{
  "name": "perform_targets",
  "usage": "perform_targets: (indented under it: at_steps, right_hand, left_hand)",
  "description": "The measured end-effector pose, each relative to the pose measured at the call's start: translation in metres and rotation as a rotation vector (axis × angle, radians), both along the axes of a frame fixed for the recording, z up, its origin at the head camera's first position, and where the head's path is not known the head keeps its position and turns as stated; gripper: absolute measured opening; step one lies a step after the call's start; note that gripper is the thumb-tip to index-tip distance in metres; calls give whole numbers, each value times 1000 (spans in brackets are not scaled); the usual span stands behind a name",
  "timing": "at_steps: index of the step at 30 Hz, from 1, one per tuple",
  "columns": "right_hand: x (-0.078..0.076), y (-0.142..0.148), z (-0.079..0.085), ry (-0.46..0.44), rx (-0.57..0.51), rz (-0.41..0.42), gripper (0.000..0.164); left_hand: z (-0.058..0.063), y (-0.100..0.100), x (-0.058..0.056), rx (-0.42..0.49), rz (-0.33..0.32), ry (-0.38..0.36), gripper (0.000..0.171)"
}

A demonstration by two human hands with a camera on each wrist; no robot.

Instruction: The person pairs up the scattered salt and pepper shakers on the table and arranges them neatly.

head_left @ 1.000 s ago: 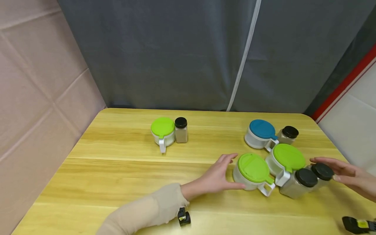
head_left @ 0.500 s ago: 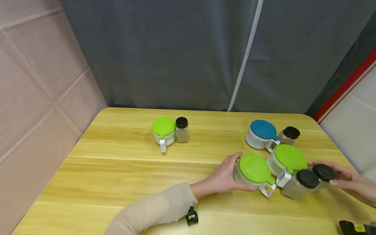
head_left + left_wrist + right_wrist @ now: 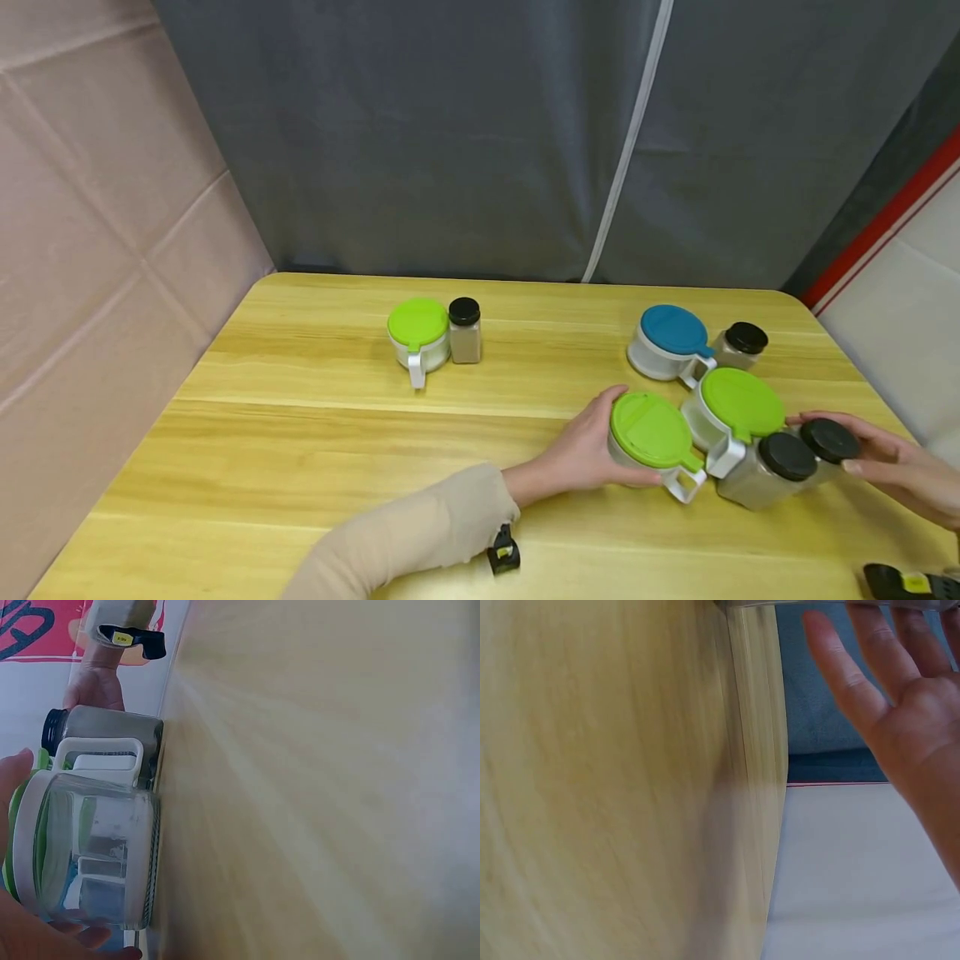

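My left hand (image 3: 588,446) holds a glass seasoning jar (image 3: 652,433) with a green lid and white handle, thumb in front and fingers behind. In the left wrist view, this clear seasoning jar (image 3: 105,847) stands on the table between thumb and fingers. My right hand (image 3: 896,467) touches the rear of two black-lidded square spice jars (image 3: 831,446), its thumb near the lid. The right wrist view shows the right hand (image 3: 922,720) with fairly straight fingers against a jar's edge. Between the hands stand another green-lidded seasoning jar (image 3: 738,408) and the front spice jar (image 3: 772,475).
Behind them stand a blue-lidded seasoning jar (image 3: 671,337) and a black-lidded spice jar (image 3: 738,346). Farther left, a green-lidded seasoning jar (image 3: 417,333) stands beside a black-lidded spice jar (image 3: 465,333). A grey curtain (image 3: 450,150) hangs behind the wooden table (image 3: 300,433).
My left hand has moved right and come round the nearest green-lidded jar. My right hand has come slightly closer to the rear spice jar. The jars look almost unmoved.
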State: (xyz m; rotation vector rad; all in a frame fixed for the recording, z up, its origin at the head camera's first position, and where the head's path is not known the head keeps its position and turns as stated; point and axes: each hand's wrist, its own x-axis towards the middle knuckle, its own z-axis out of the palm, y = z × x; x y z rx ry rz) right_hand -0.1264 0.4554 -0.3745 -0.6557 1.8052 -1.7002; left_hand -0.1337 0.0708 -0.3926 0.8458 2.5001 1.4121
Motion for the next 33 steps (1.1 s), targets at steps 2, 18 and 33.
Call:
perform_targets:
  at_steps: [2,18,33]
  right_hand:
    - [1,-1,0,15,-5,-14,52]
    - [2,-3,-2,24,-54,-19,52]
    - [5,-5,-3,39,-36,-59,51]
  left_hand:
    - [-1,2,-1,3,-1,24,97]
    - [-3,12,0,-19,75,64,95]
    - [-5,13,1,6,110,118,88]
